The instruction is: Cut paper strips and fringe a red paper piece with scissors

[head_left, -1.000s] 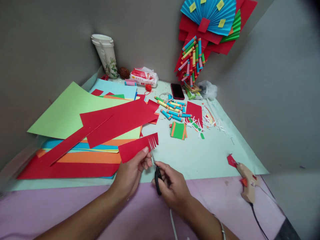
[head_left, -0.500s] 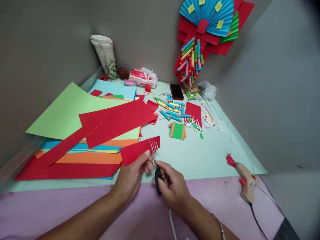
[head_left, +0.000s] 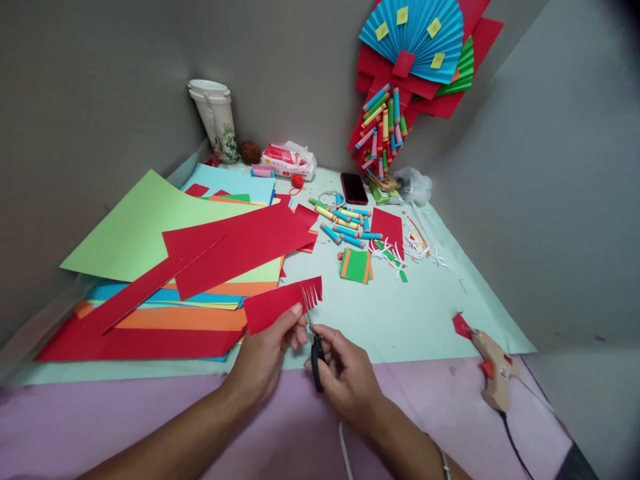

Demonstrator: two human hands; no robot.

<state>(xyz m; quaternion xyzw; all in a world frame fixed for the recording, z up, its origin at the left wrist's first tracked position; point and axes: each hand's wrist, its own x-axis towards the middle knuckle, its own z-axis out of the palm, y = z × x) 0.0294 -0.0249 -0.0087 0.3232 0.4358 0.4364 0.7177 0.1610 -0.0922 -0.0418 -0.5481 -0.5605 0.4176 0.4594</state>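
A strip of red paper (head_left: 273,308) is pinched between the thumb and fingers of my left hand (head_left: 273,353). Its right end is slit into several narrow fringes. My right hand (head_left: 347,370) grips the black handles of a small pair of scissors (head_left: 317,357). The blades point up and away, at the paper's lower edge by the innermost slit, just right of my left fingertips. Part of the handles is hidden by my right fingers.
Coloured paper sheets (head_left: 230,253) are stacked at left. Small paper rolls (head_left: 345,223), green-and-orange pieces (head_left: 356,265), shredded scraps (head_left: 417,243) and a phone (head_left: 354,189) lie beyond my hands. A glue gun (head_left: 495,373) rests at right. A paper-fan decoration (head_left: 415,40) hangs on the wall.
The whole view has tilted slightly, so things sit a little lower. My hands, the red paper and the scissors keep nearly the same positions relative to each other.
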